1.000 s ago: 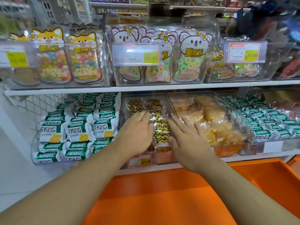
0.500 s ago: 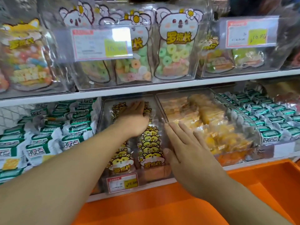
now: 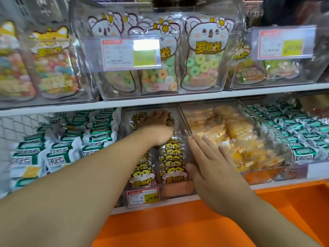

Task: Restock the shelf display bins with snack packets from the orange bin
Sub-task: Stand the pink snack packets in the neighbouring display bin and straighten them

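Note:
A clear display bin [image 3: 183, 120] on the lower shelf holds two rows of yellow hamster-print snack packets [image 3: 173, 168]. My left hand [image 3: 158, 127] reaches deep into the bin and rests palm down on the rear packets, its fingertips hidden under the shelf above. My right hand [image 3: 211, 168] lies flat with straight fingers against the bin's right side, beside the front packets. Neither hand holds a packet. The orange bin [image 3: 178, 227] sits below the shelf in front of me; no packets show in its visible part.
Green-and-white packets [image 3: 71, 145] fill the bin to the left; orange-yellow packets [image 3: 231, 136] fill the clear bin to the right, with more green packets [image 3: 302, 132] beyond. The upper shelf [image 3: 178, 99] carries clear bins of koala candy bags [image 3: 204, 56] with price tags.
My left hand has slid from the front packets toward the back of the hamster bin. My right hand has stayed flat at the bin's right side. The view has moved closer.

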Demonstrator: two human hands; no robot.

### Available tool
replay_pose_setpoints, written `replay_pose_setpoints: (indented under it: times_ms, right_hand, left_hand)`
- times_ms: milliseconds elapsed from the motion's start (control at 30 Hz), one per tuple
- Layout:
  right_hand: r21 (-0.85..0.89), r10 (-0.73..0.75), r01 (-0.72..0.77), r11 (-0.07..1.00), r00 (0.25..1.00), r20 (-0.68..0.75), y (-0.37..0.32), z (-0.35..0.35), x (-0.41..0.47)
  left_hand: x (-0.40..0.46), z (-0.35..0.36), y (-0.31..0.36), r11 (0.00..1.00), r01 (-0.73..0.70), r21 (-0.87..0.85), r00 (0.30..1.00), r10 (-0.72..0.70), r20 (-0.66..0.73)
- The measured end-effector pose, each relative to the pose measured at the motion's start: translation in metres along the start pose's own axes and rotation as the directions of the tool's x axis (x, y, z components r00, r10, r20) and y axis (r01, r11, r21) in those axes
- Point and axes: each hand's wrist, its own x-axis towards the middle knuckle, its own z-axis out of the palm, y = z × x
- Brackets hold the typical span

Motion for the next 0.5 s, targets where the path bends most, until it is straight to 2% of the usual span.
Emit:
replay_pose_setpoints:
  times_ms: [200,367,433,500]
  right_hand:
    - [0.000,-0.018,0.018,1.000,1.000,-0.020,0.002,-0.002,-0.003]
    - [-0.049,-0.117,0.113,0.992,0.991,-0.072,-0.012,-0.010,-0.025]
    - [-0.020,-0.174,0.173,0.985,0.980,-0.100,-0.021,-0.012,-0.042]
    - [0.052,-0.211,0.218,0.975,0.970,-0.120,-0.033,-0.012,-0.067]
  left_hand:
    - [-0.055,0.001,0.003,0.993,-0.097,-0.073,0.983,0.084,-0.165]
    - [-0.156,-0.008,0.001,0.936,-0.245,-0.252,0.941,0.168,-0.292]
    - [-0.203,-0.008,0.000,0.923,-0.299,-0.240,0.907,0.197,-0.372]
    - [-0.251,-0.001,-0.003,0.911,-0.324,-0.255,0.897,0.210,-0.389]
